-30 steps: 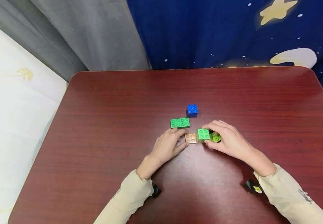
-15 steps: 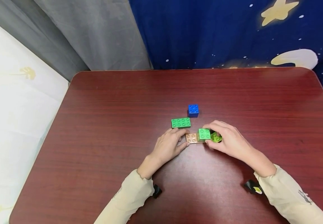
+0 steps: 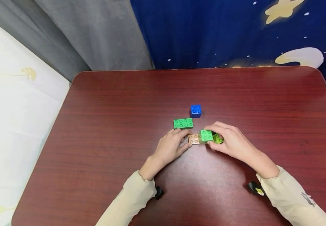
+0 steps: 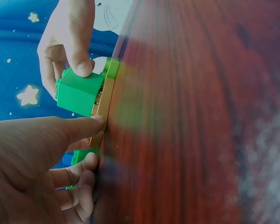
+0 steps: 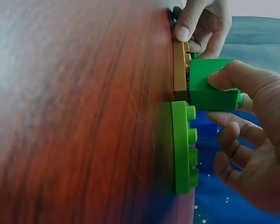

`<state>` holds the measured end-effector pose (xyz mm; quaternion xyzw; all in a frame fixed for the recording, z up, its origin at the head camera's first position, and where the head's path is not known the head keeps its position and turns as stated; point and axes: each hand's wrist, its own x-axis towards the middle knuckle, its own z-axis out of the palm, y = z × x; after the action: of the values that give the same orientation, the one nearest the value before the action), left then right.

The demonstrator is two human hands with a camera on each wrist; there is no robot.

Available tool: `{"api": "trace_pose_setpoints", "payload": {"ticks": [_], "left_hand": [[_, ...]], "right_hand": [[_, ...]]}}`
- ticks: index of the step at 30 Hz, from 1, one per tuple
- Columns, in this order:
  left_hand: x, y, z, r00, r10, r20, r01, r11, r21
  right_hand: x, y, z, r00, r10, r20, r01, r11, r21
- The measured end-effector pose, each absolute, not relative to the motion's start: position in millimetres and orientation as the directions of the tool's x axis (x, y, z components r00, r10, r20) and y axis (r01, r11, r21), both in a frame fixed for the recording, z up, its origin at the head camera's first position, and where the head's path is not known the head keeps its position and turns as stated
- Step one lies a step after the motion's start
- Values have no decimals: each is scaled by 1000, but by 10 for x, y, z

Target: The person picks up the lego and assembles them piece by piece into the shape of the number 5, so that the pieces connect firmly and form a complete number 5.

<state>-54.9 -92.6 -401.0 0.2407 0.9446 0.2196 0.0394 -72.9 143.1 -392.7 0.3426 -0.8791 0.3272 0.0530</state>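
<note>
My left hand point(image 3: 167, 147) pinches the left end of a flat tan toy building brick point(image 3: 193, 139) between thumb and fingers, low on the table. A square green brick point(image 3: 206, 135) with a two-by-two stud top is gripped by my right hand point(image 3: 232, 141), over the right part of the tan brick. In the left wrist view, studs show in a narrow gap under this green brick point(image 4: 79, 92); full seating is not visible. A flat lime-green brick point(image 5: 179, 149) lies by the tan brick's right end, partly under my right hand in the head view.
Just beyond my left fingers lies a long green brick point(image 3: 183, 123). Behind it stands a blue square brick point(image 3: 196, 111). The dark red wooden table point(image 3: 109, 125) reaches back to grey and blue curtains point(image 3: 208, 34). Small black devices sit at both sleeve cuffs.
</note>
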Motion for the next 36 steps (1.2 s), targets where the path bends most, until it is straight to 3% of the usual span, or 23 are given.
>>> {"api": "trace_pose_setpoints", "payload": {"ticks": [10,20,31,36], "left_hand": [[-478,-843,-3917,-905,426,13,392,821,416],[-554,-659,-3889,-837,485,253,544,689,479],[-593,-641,-3914,-829,520,207,549,688,474],[-593,-632,-3911,-841,507,191,531,700,477]], "right_hand": [[-727,1411,-3934,-759,-568,319,-639,555,-532],[-731,1441,-3953,-758,-563,330,-637,529,-560],[-751,1507,-3984,-827,-512,232,-507,501,-701],[-762,1547,-3978,-827,-518,221,-495,483,-722]]}}
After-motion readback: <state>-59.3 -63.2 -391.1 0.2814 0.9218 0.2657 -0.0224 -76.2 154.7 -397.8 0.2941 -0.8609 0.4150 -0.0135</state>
